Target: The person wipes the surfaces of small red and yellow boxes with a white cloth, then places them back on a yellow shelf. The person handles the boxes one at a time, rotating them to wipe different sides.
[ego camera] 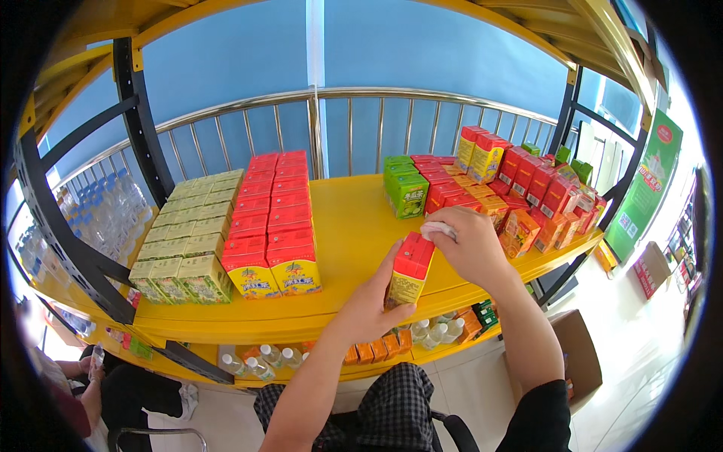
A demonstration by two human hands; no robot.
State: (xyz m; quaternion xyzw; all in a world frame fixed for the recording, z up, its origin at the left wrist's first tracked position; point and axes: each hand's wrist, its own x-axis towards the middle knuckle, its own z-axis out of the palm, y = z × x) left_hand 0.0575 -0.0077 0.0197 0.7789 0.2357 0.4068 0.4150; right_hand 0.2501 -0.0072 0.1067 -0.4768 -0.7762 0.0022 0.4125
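Note:
My left hand (375,299) grips a red and yellow drink carton (411,265) upright at the front of the yellow metal shelf (350,237). In my right hand (469,240) is a crumpled white cloth or tissue (438,230), held at the carton's top edge. Left of my hands stand two rows of red and yellow cartons (271,226), beside rows of pale green cartons (195,231). Behind my hands are green cartons (408,192) and red cartons (446,198). A jumble of red and orange cartons (542,192) lies to the right.
Black uprights (79,237) frame the shelf, with a metal railing (243,104) behind. Bottles (435,333) and orange cartons (378,348) stand on the lower shelf. A cardboard box (576,356) is on the floor at right. Another person (96,395) sits at lower left, holding a bottle.

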